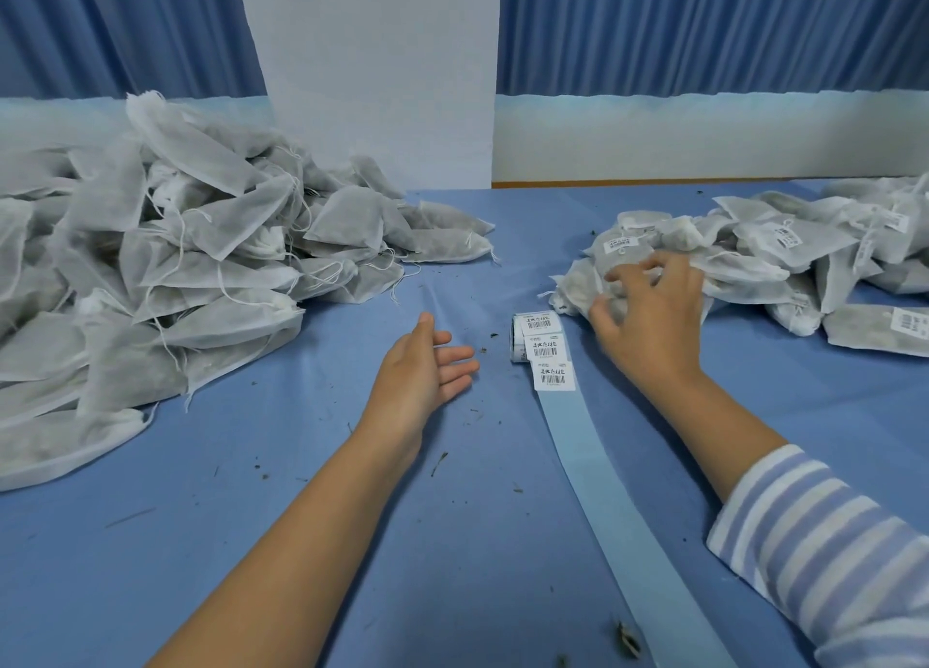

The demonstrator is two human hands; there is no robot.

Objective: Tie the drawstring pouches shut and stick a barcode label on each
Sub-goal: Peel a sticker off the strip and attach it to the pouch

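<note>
We judge the step in hand to be parting with a finished pouch at the labelled pile [804,255] and going for the next untied one. To do it well, we should let the pouch [578,285] settle on the pile's near edge with its label up. It should not slide off toward the label roll [540,345], which lies just inboard of our right hand [648,315]. Then we reach across with the free hand and take one pouch by its neck, so the loose strings of its neighbours do not come along with it.

Our right hand lies on top of that pouch, fingers spread and bent over the fabric and thumb down at the near side. The fingertips are blurred, so we cannot tell whether it grips or merely presses. The wrist is low and the forearm, in a striped sleeve [829,541], angles in from the right.

Our left hand [427,365] rests on the surface [402,541], palm turned inward, fingers loose and nearly straight, holding nothing. The untied pile [176,245] is well out to its left. The roll's spent backing strip [603,491] trails back between our two forearms.
</note>
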